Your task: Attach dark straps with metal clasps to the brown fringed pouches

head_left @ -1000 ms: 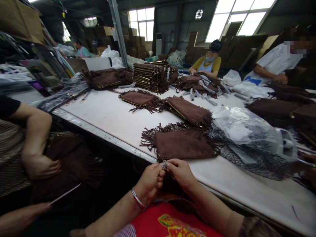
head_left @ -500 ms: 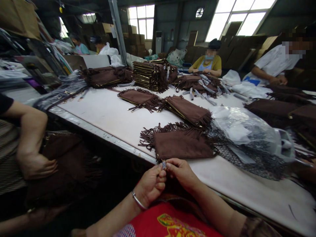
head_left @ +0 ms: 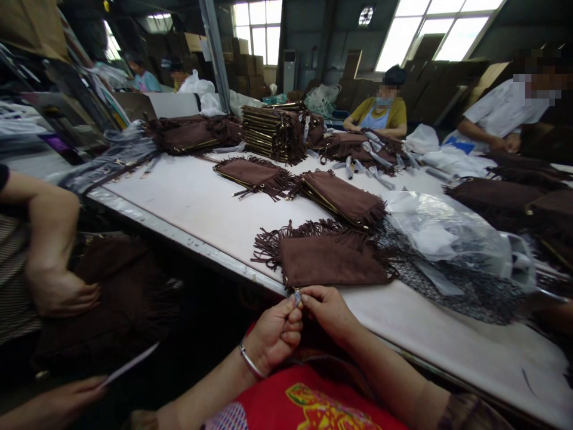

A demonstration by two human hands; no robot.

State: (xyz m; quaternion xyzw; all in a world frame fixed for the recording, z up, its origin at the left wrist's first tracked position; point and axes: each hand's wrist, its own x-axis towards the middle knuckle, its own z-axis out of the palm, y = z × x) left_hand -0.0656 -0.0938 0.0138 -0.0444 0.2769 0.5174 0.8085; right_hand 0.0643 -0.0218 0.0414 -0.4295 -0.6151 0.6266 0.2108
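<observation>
At the table's near edge lies a brown fringed bag (head_left: 333, 260), flat, its fringe spread to the left and along the back. Just below its front left corner, my left hand (head_left: 277, 337) and my right hand (head_left: 329, 307) meet fingertip to fingertip. Between them they pinch a small greyish wrapped piece (head_left: 297, 296) close to the bag's metal ring. Whether it is the bag's zipper pull cannot be made out. The fingers of both hands are curled closed. A silver bangle (head_left: 250, 360) circles my left wrist.
More brown fringed bags (head_left: 342, 197) lie behind, with a tall stack (head_left: 273, 134) farther back. A clear plastic bag (head_left: 447, 227) rests on dark speckled material at right. On my left, a co-worker's hand (head_left: 62, 292) rests on a dark bag. Other people work across the table (head_left: 179, 203).
My hands stay almost in place, still pinching the small piece. At lower left, the co-worker's other hand now shows holding a thin white strip.
</observation>
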